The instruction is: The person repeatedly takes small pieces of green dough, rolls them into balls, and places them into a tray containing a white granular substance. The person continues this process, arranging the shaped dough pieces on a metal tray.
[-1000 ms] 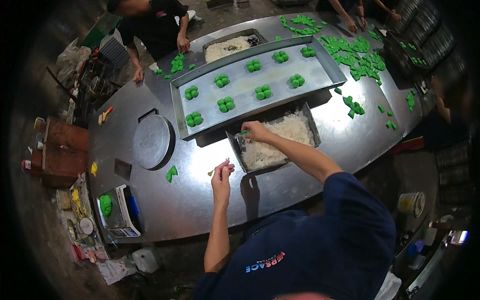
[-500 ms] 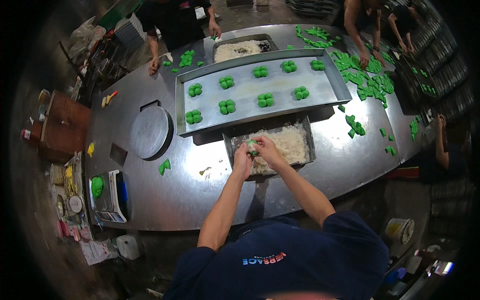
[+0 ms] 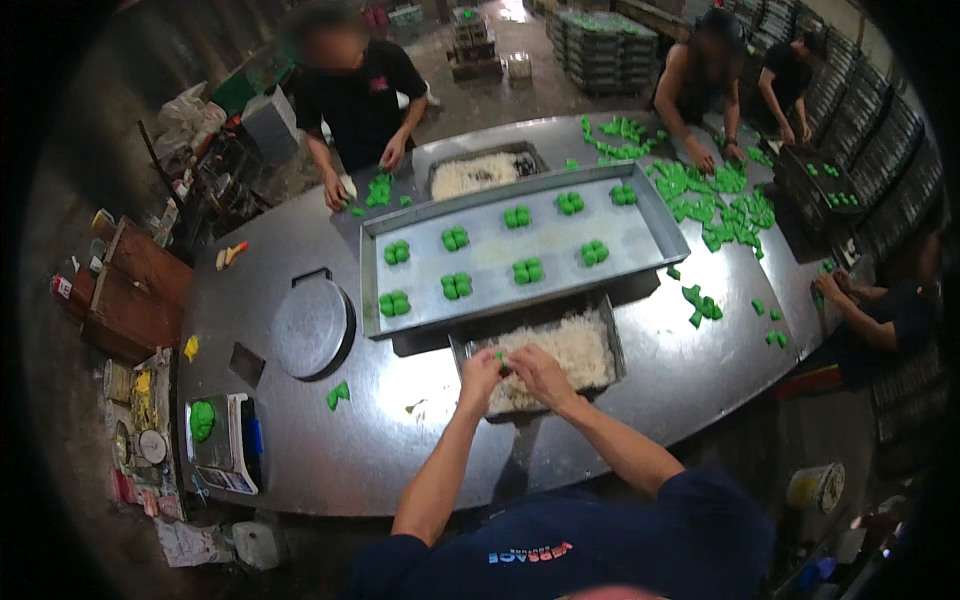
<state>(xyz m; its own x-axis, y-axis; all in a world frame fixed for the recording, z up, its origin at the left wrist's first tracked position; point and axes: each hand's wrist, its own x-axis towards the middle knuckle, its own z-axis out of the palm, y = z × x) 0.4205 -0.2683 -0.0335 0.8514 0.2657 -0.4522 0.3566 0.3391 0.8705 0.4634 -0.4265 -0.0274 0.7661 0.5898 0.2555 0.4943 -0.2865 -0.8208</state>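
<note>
A small piece of green dough (image 3: 501,357) is pinched between my two hands, mostly covered by the fingers. My left hand (image 3: 480,378) grips it from the left, and my right hand (image 3: 539,373) closes on it from the right. Both are held over a dark rectangular pan (image 3: 616,350) of white, shredded-looking filling (image 3: 578,343). Just beyond stands a large shallow metal tray (image 3: 480,250). Clusters of round green dough balls (image 3: 527,270) sit in it in two rows.
Left on the steel table (image 3: 320,440) are a round metal lid (image 3: 310,328), a brush (image 3: 231,255) and a scale (image 3: 225,450) bearing green dough. Loose green pieces (image 3: 715,205) lie at the far right. Co-workers handle dough around the table; one (image 3: 360,100) stands at far left.
The view has tilted up, so the table sits lower in the picture. My hands stay together over the pan; the white filling seen in the dough earlier no longer shows.
</note>
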